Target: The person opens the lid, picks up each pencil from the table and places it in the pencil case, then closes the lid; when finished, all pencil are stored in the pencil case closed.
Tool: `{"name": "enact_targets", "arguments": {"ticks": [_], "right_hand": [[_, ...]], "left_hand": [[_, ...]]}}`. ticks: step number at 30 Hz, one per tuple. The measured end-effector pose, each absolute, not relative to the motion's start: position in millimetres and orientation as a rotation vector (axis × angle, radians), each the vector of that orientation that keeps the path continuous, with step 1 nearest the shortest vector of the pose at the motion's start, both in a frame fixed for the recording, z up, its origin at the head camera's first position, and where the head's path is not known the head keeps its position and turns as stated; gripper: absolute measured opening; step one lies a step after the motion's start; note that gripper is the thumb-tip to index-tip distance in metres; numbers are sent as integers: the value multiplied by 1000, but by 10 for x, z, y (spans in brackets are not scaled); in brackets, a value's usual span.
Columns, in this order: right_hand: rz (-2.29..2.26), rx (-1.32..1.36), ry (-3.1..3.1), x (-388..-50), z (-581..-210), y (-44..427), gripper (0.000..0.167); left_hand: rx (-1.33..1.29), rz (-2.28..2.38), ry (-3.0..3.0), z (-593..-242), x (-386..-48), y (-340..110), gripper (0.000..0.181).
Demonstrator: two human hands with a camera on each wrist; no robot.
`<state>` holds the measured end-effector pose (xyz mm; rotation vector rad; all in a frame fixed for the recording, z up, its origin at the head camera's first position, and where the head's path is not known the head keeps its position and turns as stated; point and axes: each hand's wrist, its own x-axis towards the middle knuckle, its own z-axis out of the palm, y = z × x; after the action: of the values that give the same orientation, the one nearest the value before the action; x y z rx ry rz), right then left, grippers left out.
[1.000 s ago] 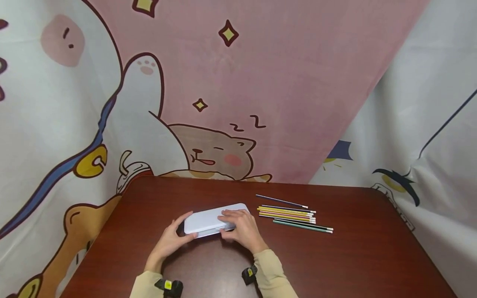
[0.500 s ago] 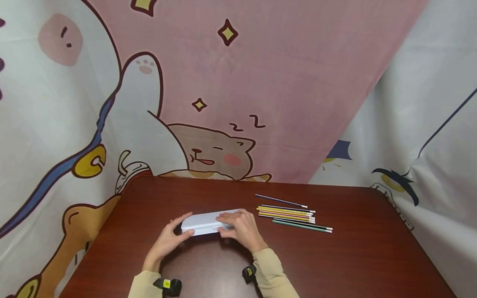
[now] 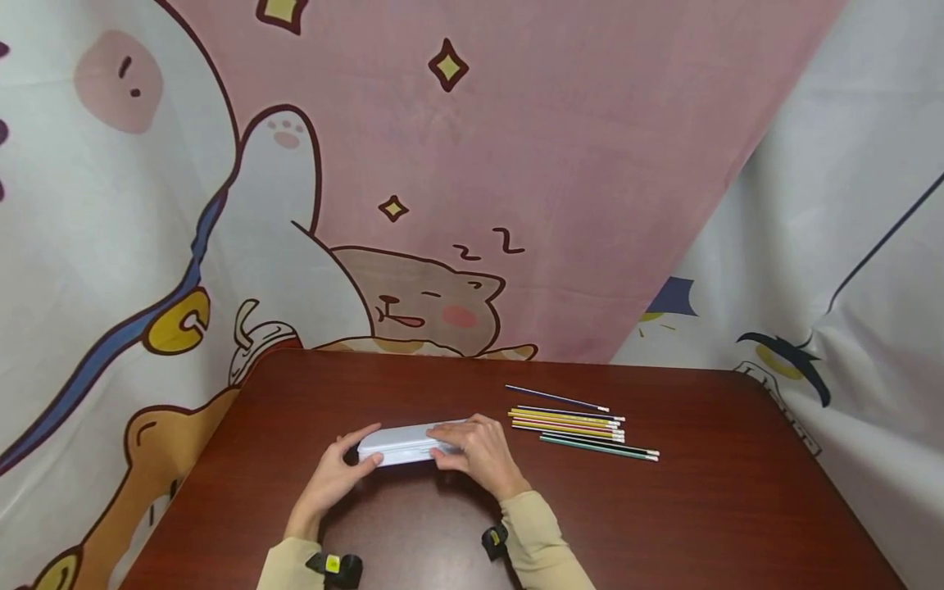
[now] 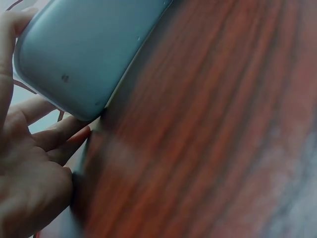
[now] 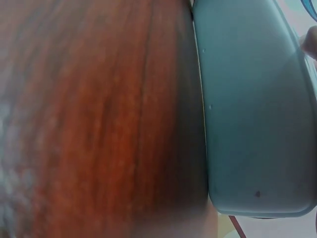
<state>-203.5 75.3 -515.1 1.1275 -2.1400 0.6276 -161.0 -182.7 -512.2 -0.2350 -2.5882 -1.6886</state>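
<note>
A white, round-cornered pencil case (image 3: 401, 440) is held between both hands over the table, tilted so that its front side shows in the head view. My left hand (image 3: 332, 478) grips the left end, thumb at the front and fingers round the back. My right hand (image 3: 483, 460) pinches the right part, with its fingers over the lid and the thumb on the front edge. The lid looks closed. Both wrist views show the smooth underside of the pencil case (image 4: 89, 54), and a fingertip (image 5: 310, 43) touches its edge in the right wrist view.
Several pencils (image 3: 566, 420) with white eraser ends lie side by side to the right of the case. One dark pencil (image 3: 556, 397) lies apart behind them. The brown table (image 3: 701, 492) meets a cartoon-printed cloth (image 3: 590, 205) at the back.
The lid has come down, closing the gap at the front of the pencil case. The case has tilted back, showing more of its front side. Both hands stay nearly in place.
</note>
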Motion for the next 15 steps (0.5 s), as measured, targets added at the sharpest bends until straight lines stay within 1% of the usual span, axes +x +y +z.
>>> {"name": "enact_targets", "arguments": {"ticks": [4,10,15], "right_hand": [[612,1128,-2125,-2038,-5154,746,23],[577,1125,-2109,-2041,-5146,733,21],[575,1112,-2114,-2043,-5124,725,19]], "left_hand": [[-228,-1698,-2579,-5051,-1582,-1810,48],[-208,-1696,-2561,-5310,-1681,-1868,47],[-233,-1714,-2545,-5391,-1711,-1907,47]]}}
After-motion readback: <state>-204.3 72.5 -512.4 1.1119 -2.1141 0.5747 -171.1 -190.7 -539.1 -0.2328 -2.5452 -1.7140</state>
